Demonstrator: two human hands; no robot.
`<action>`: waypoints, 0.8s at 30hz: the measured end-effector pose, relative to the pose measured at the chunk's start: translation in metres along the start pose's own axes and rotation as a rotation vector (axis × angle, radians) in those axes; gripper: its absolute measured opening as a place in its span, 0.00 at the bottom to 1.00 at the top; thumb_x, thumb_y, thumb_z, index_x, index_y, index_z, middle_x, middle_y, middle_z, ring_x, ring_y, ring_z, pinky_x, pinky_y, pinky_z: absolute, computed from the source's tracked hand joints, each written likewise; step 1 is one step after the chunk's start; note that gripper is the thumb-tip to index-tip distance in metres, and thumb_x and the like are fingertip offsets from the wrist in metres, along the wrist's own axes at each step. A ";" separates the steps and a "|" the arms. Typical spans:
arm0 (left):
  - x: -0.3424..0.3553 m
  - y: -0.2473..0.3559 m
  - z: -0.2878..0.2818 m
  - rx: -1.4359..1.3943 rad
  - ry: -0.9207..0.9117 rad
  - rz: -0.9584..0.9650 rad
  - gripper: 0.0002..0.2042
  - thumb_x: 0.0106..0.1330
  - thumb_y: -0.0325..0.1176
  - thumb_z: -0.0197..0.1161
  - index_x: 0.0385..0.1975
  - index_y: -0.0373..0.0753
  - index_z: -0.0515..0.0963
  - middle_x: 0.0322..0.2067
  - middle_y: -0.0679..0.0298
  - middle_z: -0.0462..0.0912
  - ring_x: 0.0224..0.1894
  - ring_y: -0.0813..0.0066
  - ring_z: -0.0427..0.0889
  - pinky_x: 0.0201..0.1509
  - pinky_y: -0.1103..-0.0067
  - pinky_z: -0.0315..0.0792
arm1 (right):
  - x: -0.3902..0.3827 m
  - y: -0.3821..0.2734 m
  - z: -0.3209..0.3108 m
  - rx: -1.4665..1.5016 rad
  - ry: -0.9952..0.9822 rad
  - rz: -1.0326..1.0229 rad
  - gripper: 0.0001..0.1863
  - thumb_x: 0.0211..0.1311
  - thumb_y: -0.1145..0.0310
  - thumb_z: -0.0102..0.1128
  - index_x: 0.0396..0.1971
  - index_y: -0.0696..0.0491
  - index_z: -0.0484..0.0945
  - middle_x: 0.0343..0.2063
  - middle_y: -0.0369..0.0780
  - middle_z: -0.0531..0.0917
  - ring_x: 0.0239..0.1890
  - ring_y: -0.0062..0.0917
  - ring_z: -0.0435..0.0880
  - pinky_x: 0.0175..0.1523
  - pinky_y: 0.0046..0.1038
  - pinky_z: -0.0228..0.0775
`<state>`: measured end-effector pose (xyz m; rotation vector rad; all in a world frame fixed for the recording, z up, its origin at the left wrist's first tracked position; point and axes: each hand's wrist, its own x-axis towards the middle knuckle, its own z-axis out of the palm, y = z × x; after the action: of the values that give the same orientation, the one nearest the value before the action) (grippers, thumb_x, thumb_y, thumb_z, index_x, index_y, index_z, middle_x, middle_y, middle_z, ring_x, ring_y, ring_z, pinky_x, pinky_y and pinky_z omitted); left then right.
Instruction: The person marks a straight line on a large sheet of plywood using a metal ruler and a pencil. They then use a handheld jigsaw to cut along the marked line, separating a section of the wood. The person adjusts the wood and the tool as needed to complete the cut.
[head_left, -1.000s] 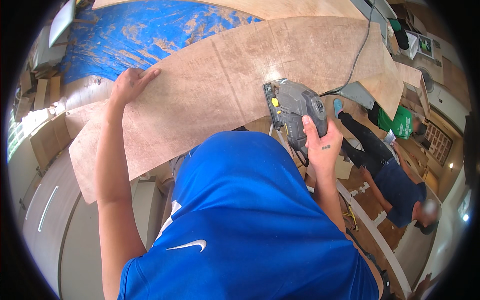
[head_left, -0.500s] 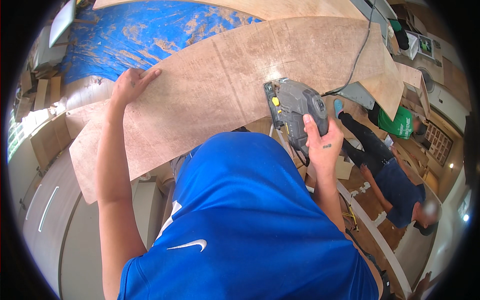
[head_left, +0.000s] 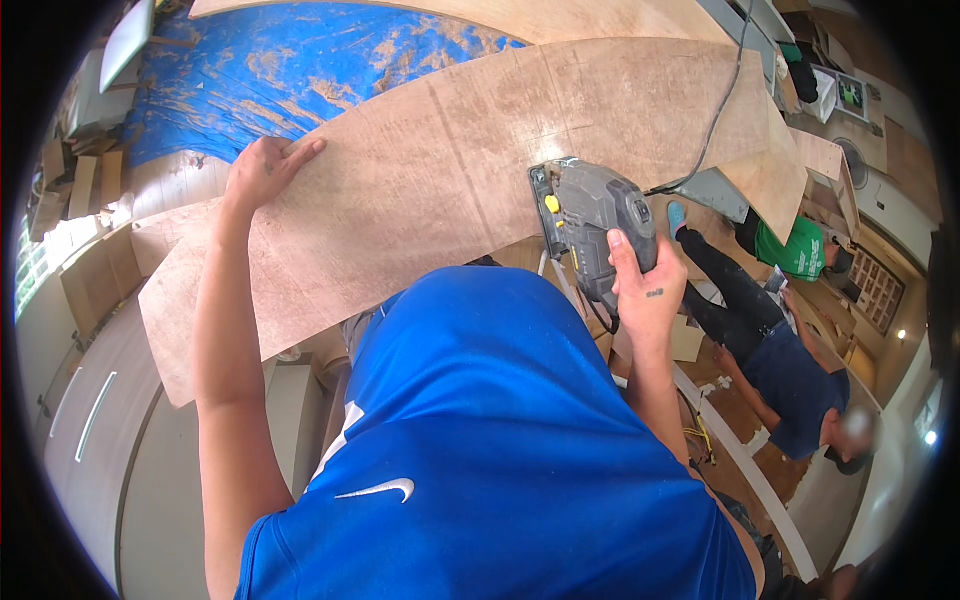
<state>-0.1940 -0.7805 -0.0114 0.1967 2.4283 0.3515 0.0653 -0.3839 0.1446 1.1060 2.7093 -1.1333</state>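
Note:
A wide plywood sheet [head_left: 370, 215] lies across in front of me, its near edge close to my waist. My left hand [head_left: 265, 172] grips its far left edge, thumb on top and the other fingers curled out of sight. In my right hand [head_left: 648, 290] is a grey jigsaw [head_left: 600, 225] with a yellow knob, held by its handle. Its flat base plate rests at the sheet's near edge, right of my body. The blade is hidden. From the jigsaw's rear a dark power cord [head_left: 715, 125] runs up over the sheet.
Beyond the sheet spreads a blue tarp [head_left: 270, 60] strewn with sawdust, with another plywood panel [head_left: 600, 18] behind. Two co-workers are on the right, one in a dark shirt [head_left: 790, 385], one in green [head_left: 790, 250]. Grey cabinets [head_left: 95, 420] stand at left.
My hands, the jigsaw and the sheet stay almost exactly in place. On the right, the dark-shirted co-worker's arms have shifted slightly, and the green-shirted co-worker's head has moved.

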 end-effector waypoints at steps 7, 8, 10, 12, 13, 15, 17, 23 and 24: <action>-0.001 0.003 -0.004 -0.002 -0.018 -0.001 0.40 0.63 0.75 0.61 0.21 0.34 0.83 0.21 0.50 0.82 0.30 0.52 0.84 0.40 0.61 0.76 | 0.000 -0.003 0.001 0.031 0.009 0.012 0.15 0.68 0.62 0.72 0.35 0.60 0.82 0.23 0.37 0.84 0.20 0.16 0.76 0.26 0.23 0.67; -0.001 0.003 -0.003 -0.004 -0.019 -0.004 0.40 0.63 0.75 0.61 0.21 0.34 0.83 0.21 0.50 0.82 0.30 0.52 0.84 0.40 0.61 0.76 | 0.001 -0.005 0.001 0.035 0.011 0.034 0.16 0.67 0.62 0.73 0.35 0.61 0.83 0.23 0.40 0.85 0.23 0.20 0.80 0.31 0.27 0.71; -0.002 0.003 -0.003 -0.009 -0.014 -0.005 0.40 0.63 0.75 0.61 0.21 0.33 0.83 0.20 0.50 0.81 0.30 0.52 0.84 0.39 0.61 0.75 | 0.001 -0.007 0.001 0.039 0.015 0.057 0.17 0.65 0.61 0.74 0.35 0.62 0.83 0.24 0.43 0.86 0.27 0.24 0.83 0.36 0.30 0.75; -0.002 0.003 -0.002 -0.015 -0.002 -0.001 0.40 0.63 0.74 0.61 0.20 0.33 0.82 0.20 0.50 0.81 0.29 0.52 0.83 0.39 0.61 0.75 | 0.001 -0.008 0.001 0.038 0.015 0.061 0.17 0.65 0.61 0.73 0.35 0.62 0.83 0.24 0.43 0.86 0.27 0.24 0.83 0.36 0.30 0.75; -0.002 0.002 -0.002 -0.012 0.001 0.000 0.40 0.63 0.74 0.61 0.20 0.33 0.82 0.20 0.50 0.81 0.29 0.51 0.83 0.39 0.61 0.75 | 0.001 -0.008 0.001 0.042 0.014 0.055 0.17 0.65 0.61 0.73 0.35 0.62 0.83 0.24 0.43 0.86 0.27 0.24 0.83 0.36 0.30 0.75; -0.002 0.002 -0.002 -0.005 0.006 0.003 0.40 0.63 0.74 0.61 0.19 0.33 0.81 0.20 0.49 0.81 0.29 0.51 0.83 0.39 0.61 0.75 | 0.001 -0.009 0.001 0.048 0.011 0.043 0.17 0.65 0.61 0.73 0.35 0.62 0.83 0.24 0.43 0.86 0.27 0.25 0.83 0.37 0.30 0.76; -0.002 0.003 -0.003 -0.013 -0.005 -0.003 0.40 0.63 0.74 0.61 0.19 0.33 0.81 0.20 0.49 0.81 0.29 0.51 0.83 0.39 0.61 0.75 | 0.002 -0.009 0.001 0.046 0.010 0.046 0.17 0.65 0.61 0.73 0.35 0.62 0.83 0.24 0.43 0.86 0.27 0.25 0.83 0.37 0.30 0.75; -0.001 0.001 0.000 -0.016 0.018 0.012 0.40 0.63 0.74 0.61 0.19 0.32 0.81 0.19 0.50 0.80 0.28 0.51 0.82 0.38 0.61 0.74 | 0.003 -0.010 0.000 0.050 0.000 0.067 0.17 0.65 0.61 0.74 0.36 0.62 0.84 0.24 0.43 0.86 0.28 0.23 0.83 0.36 0.30 0.75; -0.001 0.000 0.000 -0.017 0.021 0.016 0.40 0.63 0.74 0.61 0.19 0.32 0.81 0.19 0.50 0.79 0.28 0.51 0.82 0.38 0.61 0.74 | 0.003 -0.012 0.001 0.064 0.000 0.075 0.17 0.65 0.61 0.74 0.36 0.62 0.84 0.24 0.43 0.86 0.28 0.23 0.83 0.36 0.29 0.75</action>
<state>-0.1933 -0.7802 -0.0108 0.2055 2.4445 0.3833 0.0555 -0.3883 0.1503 1.2053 2.6244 -1.2163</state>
